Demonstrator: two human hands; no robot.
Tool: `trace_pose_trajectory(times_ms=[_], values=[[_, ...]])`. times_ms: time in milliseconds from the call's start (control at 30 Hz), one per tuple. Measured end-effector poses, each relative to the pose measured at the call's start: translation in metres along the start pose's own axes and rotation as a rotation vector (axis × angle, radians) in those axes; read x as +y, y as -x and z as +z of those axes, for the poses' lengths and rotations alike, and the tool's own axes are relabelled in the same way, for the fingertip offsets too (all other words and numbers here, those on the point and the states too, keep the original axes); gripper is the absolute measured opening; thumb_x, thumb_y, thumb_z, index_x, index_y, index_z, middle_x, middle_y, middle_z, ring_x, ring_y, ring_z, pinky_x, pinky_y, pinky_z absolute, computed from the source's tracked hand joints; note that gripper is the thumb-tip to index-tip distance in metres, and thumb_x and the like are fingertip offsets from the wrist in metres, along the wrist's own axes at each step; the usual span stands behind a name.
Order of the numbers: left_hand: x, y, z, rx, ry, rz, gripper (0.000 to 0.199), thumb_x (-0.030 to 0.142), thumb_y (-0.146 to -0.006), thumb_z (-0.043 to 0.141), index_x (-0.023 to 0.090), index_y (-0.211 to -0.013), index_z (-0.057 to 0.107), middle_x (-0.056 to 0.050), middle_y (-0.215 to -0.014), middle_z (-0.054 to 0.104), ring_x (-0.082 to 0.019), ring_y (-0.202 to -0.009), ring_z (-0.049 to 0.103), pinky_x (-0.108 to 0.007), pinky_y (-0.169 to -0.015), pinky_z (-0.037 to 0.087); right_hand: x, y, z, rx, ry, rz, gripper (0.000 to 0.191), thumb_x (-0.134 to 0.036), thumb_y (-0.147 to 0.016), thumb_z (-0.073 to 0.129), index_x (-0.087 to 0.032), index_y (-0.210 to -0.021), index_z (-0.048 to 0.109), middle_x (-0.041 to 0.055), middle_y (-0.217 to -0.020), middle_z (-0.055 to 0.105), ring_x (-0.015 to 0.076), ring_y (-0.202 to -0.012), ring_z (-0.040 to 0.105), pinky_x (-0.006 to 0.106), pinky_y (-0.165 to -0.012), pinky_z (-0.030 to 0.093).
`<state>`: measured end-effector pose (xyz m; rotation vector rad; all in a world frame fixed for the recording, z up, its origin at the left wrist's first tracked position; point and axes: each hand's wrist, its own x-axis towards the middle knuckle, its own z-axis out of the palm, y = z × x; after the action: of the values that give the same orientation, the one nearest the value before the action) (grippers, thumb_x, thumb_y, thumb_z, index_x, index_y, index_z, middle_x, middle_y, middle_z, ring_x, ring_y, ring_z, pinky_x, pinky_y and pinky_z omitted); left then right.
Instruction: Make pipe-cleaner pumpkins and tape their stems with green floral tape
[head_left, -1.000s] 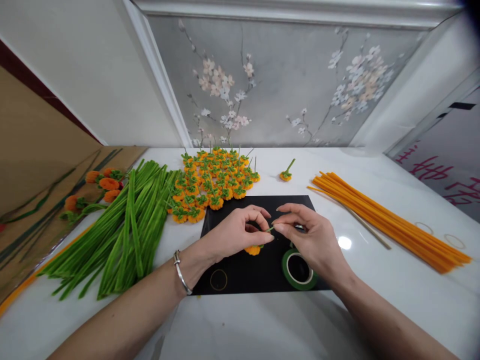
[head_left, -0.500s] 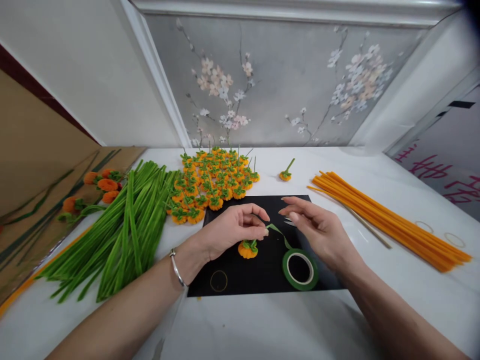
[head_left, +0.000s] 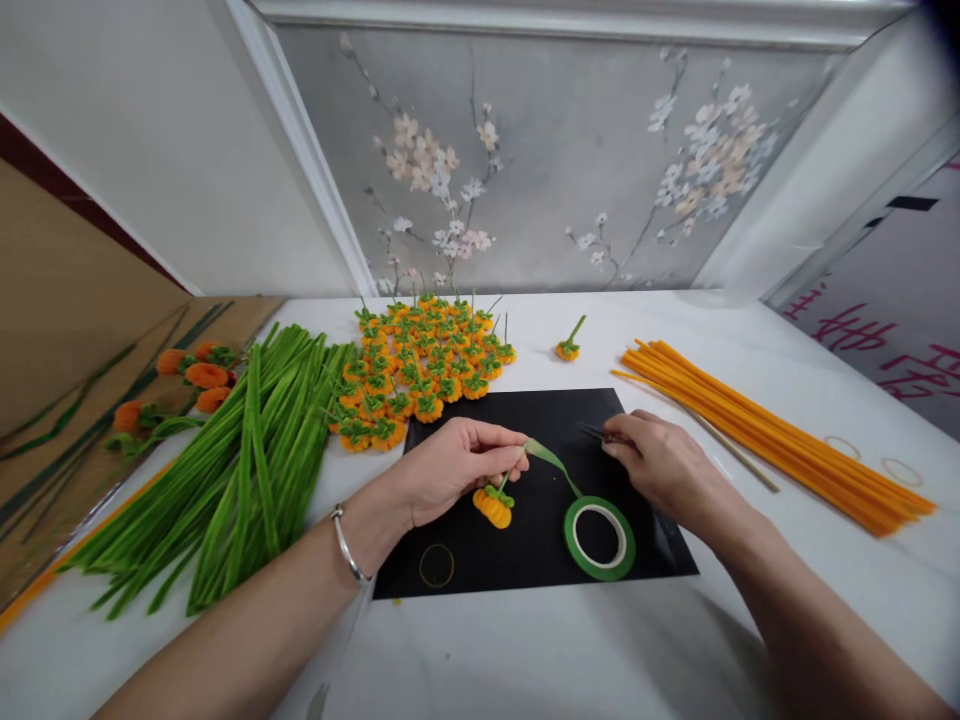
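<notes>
My left hand (head_left: 469,460) pinches the thin stem of a small orange pipe-cleaner flower (head_left: 493,507), which hangs head down below the fingers. The end of a green floral tape strip (head_left: 553,458) is at the same fingertips and curves down to its roll (head_left: 570,535). That roll lies on a black mat (head_left: 525,565). To the right, my right hand (head_left: 660,460) is closed around the handles of small scissors (head_left: 594,432), their blades pointing left above the mat. The palm hides most of the handles.
Many finished orange flowers (head_left: 427,405) stand in a cluster behind the mat, and a single flower (head_left: 568,350) stands apart. Green pipe cleaners (head_left: 255,470) lie left, orange ones (head_left: 772,440) right, beside a thin stick (head_left: 735,450). A rubber band (head_left: 436,566) rests on the mat.
My right hand has closed on the scissors and lifted them slightly from the mat. The flower in my left hand has tilted, and the tape strip now stretches up to the fingertips.
</notes>
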<state>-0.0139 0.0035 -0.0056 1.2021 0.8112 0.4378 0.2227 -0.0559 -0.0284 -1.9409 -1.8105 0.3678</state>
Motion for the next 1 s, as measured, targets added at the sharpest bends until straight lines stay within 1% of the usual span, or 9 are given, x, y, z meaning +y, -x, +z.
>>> trace_pose_trajectory(times_ms=[67,100,167,233,267,367,467,633,1000], values=[[-0.001,0.0,0.001,-0.01,0.017,-0.017,0.016,0.026,-0.076,0.07,0.012,-0.081,0.073,-0.002,-0.071,0.061,-0.005,-0.055,0.045,-0.018,-0.05,0.036,-0.017,0.008,-0.006,0.04,-0.259,0.022,0.016,-0.033,-0.084,0.051,-0.022,-0.074,0.056,0.0055,-0.078,0.061,0.0189,-0.065,0.058,0.031,-0.059,0.041],[-0.001,0.0,0.001,-0.015,0.025,-0.023,0.017,0.027,-0.076,0.07,0.012,-0.082,0.072,-0.002,-0.072,0.061,-0.005,-0.055,0.045,-0.018,-0.05,0.036,-0.028,0.013,-0.009,0.004,-0.476,0.069,0.019,-0.038,-0.085,0.049,-0.022,-0.077,0.053,0.005,-0.08,0.062,0.0165,-0.059,0.058,0.029,-0.055,0.042],[-0.002,-0.001,0.001,-0.019,0.042,-0.03,0.019,0.027,-0.076,0.071,0.011,-0.085,0.072,-0.002,-0.072,0.06,-0.006,-0.056,0.045,-0.018,-0.051,0.036,-0.05,0.026,-0.011,-0.233,-0.822,0.122,0.024,-0.046,-0.087,0.049,-0.022,-0.085,0.051,0.0028,-0.076,0.063,0.0136,-0.052,0.055,0.027,-0.049,0.04],[-0.003,-0.001,0.0,-0.017,0.071,-0.025,0.022,0.026,-0.076,0.071,0.011,-0.092,0.071,-0.002,-0.073,0.061,-0.007,-0.06,0.049,-0.019,-0.055,0.039,-0.07,0.038,-0.008,-0.431,-1.011,0.188,0.029,-0.05,-0.088,0.046,-0.022,-0.085,0.05,-0.0036,-0.056,0.053,0.0111,-0.047,0.047,0.024,-0.048,0.037],[-0.003,-0.001,-0.001,-0.015,0.087,-0.02,0.025,0.025,-0.076,0.07,0.011,-0.097,0.069,-0.002,-0.074,0.062,-0.008,-0.063,0.052,-0.02,-0.058,0.04,-0.078,0.042,-0.004,-0.492,-1.083,0.222,0.031,-0.051,-0.087,0.048,-0.021,-0.081,0.051,-0.0051,-0.053,0.048,0.0095,-0.046,0.042,0.022,-0.047,0.033],[-0.002,-0.001,-0.004,0.002,0.119,-0.009,0.026,0.024,-0.078,0.069,0.013,-0.102,0.063,-0.001,-0.073,0.063,-0.009,-0.065,0.055,-0.019,-0.06,0.042,-0.093,0.048,0.009,-0.502,-1.371,0.441,0.036,-0.053,-0.082,0.057,-0.018,-0.078,0.055,-0.0025,-0.064,0.049,0.0075,-0.051,0.038,0.021,-0.048,0.03],[0.0,0.0,-0.007,0.027,0.124,-0.012,0.019,0.022,-0.078,0.069,0.014,-0.091,0.06,-0.001,-0.071,0.063,-0.007,-0.062,0.055,-0.017,-0.057,0.04,-0.097,0.048,0.018,-0.491,-1.614,0.613,0.034,-0.05,-0.076,0.065,-0.016,-0.082,0.06,0.0006,-0.072,0.052,0.0092,-0.056,0.043,0.023,-0.051,0.032],[0.0,-0.002,-0.011,0.052,0.141,-0.033,0.017,0.021,-0.075,0.072,0.013,-0.084,0.059,0.0,-0.069,0.063,-0.007,-0.06,0.055,-0.016,-0.056,0.041,-0.095,0.049,0.028,-0.497,-1.661,0.64,0.027,-0.042,-0.077,0.066,-0.016,-0.083,0.063,0.0011,-0.075,0.053,0.0102,-0.06,0.045,0.023,-0.053,0.033],[-0.003,0.0,-0.004,0.047,0.172,-0.022,0.011,0.02,-0.078,0.07,0.012,-0.083,0.065,-0.003,-0.071,0.063,-0.007,-0.061,0.056,-0.017,-0.058,0.045,-0.096,0.051,0.047,-0.403,-1.601,0.501,0.028,-0.047,-0.084,0.059,-0.018,-0.085,0.058,-0.0003,-0.077,0.052,0.0107,-0.064,0.043,0.024,-0.059,0.034]])
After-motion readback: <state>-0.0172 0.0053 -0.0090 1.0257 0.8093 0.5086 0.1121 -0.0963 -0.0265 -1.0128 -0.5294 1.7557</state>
